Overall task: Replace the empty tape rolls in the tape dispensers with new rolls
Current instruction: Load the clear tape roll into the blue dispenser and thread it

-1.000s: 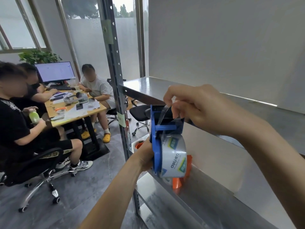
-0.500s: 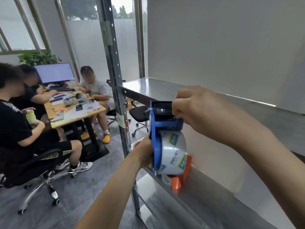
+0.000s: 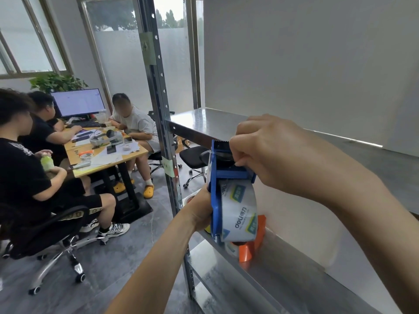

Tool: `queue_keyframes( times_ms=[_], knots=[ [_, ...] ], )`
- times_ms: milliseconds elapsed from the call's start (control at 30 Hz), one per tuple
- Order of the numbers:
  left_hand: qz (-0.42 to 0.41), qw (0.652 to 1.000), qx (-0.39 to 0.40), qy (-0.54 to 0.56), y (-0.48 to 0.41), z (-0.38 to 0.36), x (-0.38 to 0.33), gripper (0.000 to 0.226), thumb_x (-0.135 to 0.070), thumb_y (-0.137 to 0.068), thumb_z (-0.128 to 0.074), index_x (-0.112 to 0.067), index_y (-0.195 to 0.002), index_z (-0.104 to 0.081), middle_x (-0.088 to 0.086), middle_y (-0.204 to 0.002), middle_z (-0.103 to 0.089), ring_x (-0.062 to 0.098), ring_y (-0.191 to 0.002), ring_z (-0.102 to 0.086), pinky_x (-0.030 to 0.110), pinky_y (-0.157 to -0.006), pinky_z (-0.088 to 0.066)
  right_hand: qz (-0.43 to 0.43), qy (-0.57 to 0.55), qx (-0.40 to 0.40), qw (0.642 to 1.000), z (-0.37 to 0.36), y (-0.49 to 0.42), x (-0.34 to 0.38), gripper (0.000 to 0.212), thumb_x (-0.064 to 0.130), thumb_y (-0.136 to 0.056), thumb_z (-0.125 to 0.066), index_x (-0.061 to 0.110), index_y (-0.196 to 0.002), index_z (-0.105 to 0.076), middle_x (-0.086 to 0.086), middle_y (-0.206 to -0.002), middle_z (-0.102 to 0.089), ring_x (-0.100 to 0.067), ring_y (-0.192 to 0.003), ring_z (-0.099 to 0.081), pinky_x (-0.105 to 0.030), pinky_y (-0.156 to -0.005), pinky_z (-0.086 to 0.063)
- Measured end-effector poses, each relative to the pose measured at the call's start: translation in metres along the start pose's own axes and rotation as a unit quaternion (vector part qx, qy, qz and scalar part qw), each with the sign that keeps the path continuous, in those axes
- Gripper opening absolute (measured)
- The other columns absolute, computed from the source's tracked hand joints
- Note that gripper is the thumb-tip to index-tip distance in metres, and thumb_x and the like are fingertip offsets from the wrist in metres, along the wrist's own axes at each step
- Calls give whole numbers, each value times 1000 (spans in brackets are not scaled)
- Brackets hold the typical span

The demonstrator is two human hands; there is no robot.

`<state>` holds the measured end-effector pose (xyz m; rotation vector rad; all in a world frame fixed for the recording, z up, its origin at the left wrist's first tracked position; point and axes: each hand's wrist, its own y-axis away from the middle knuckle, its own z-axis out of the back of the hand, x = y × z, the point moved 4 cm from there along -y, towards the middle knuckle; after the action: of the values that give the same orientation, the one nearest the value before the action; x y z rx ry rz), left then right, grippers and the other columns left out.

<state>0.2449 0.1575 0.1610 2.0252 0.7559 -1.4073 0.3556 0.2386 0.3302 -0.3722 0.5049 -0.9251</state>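
Dispenser [image 3: 214, 200]: blue, upright; I see it held above the shelf [image 3: 283, 275].
Roll [image 3: 240, 209]: clear, "deli" printed, seated in it.
Left hand [image 3: 199, 209]: fingers grip its back.
Right hand [image 3: 267, 152]: fingers pinch its toothed top.

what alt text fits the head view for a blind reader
A person's left hand holds a blue tape dispenser loaded with a clear tape roll, while the right hand curls over its toothed top. An orange dispenser sits behind on a metal shelf; people sit at a desk in the background.
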Motion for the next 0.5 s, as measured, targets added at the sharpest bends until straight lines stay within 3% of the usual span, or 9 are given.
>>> queue_keyframes(
  times_ms=[100,167,300,433,467,500],
  knots=[
    [10,1000,6,17,-1,-1,0,30,-21,-69,-64,-8,-96,-62,15,-94,-60,30,-88,-56,54,-102,-36,1,8,-37,999,5,1,1,25,-5,-70,-72,12,-63,-55,-2,-66,-54,-23,-61,-48,-32,-53,-44],
    [7,1000,-1,16,0,-1,0,23,-16,-74,-59,-7,-95,-62,16,-94,-59,30,-87,-56,56,-104,-34,-13,9,-51,999,6,1,0,24,-7,-69,-72,12,-65,-57,-2,-67,-55,-23,-61,-48,-29,-53,-42],
    [-19,1000,-8,4,4,-7,-7,18,-15,-72,-58,-8,-88,-62,14,-87,-61,28,-81,-57,50,-96,-41,-19,8,-55,998,7,0,-1,23,-9,-69,-69,10,-67,-57,-3,-70,-56,-27,-64,-51,-37,-53,-48],
    [-22,999,-35,-35,0,-6,-1,12,-4,-90,-53,-15,-90,-57,5,-90,-61,16,-79,-62,29,-73,-57,-30,4,-55,998,7,6,0,24,-12,-67,-67,9,-68,-57,-4,-70,-56,-29,-63,-51,-42,-52,-49],
    [-11,999,-26,-21,-1,-6,0,9,-7,-86,-59,-12,-94,-59,9,-94,-62,23,-85,-63,35,-81,-57,-33,7,-54,998,6,7,1,25,-13,-66,-67,9,-69,-56,-5,-71,-56,-30,-63,-51,-42,-51,-49],
    [-5,1000,-14,-4,0,-6,0,23,-13,-78,-66,-8,-99,-60,15,-99,-62,31,-94,-60,47,-93,-51,-32,12,-55,998,5,8,3,26,-13,-65,-68,9,-69,-56,-5,-71,-56,-31,-63,-51,-42,-51,-49]
  ],
)
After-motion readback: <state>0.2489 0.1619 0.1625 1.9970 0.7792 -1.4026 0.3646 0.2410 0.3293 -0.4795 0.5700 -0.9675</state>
